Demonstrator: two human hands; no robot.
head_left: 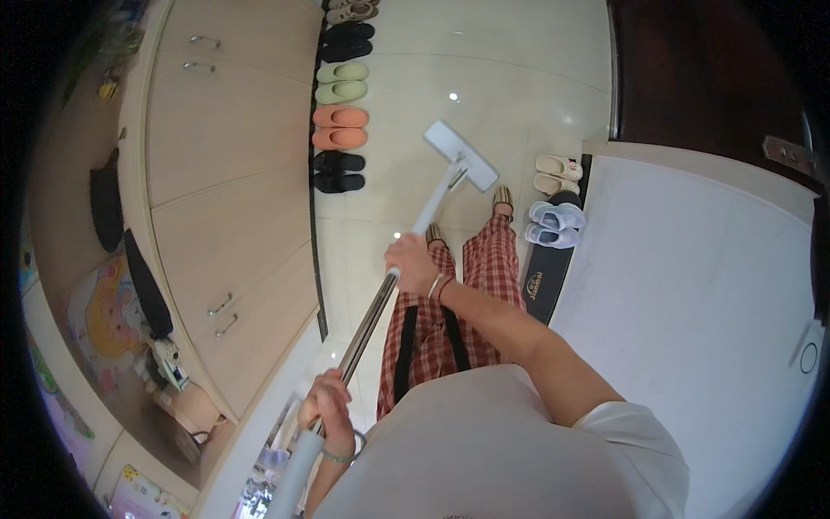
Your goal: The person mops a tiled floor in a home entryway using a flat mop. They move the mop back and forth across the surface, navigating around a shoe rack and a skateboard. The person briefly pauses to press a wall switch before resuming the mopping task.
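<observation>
Both my hands are closed round the long pole of a flat-headed mop (365,327). My right hand (413,262) grips it lower down, where the metal tube meets a white section. Nearer my body, my left hand (327,402) holds the upper metal part, just beyond the pale grey handle end. The mop's white rectangular head (462,156) lies on the tiled floor (415,95) ahead of my feet, turned at a slant. Its underside is hidden.
Along the left cabinet (233,130) stand pairs of shoes: black slippers (340,171), orange slippers (341,127), green slippers (342,81). Right of my feet, white shoes (553,223) and cream shoes (558,175) sit by a dark mat (546,272). A dark door (700,78) stands at far right.
</observation>
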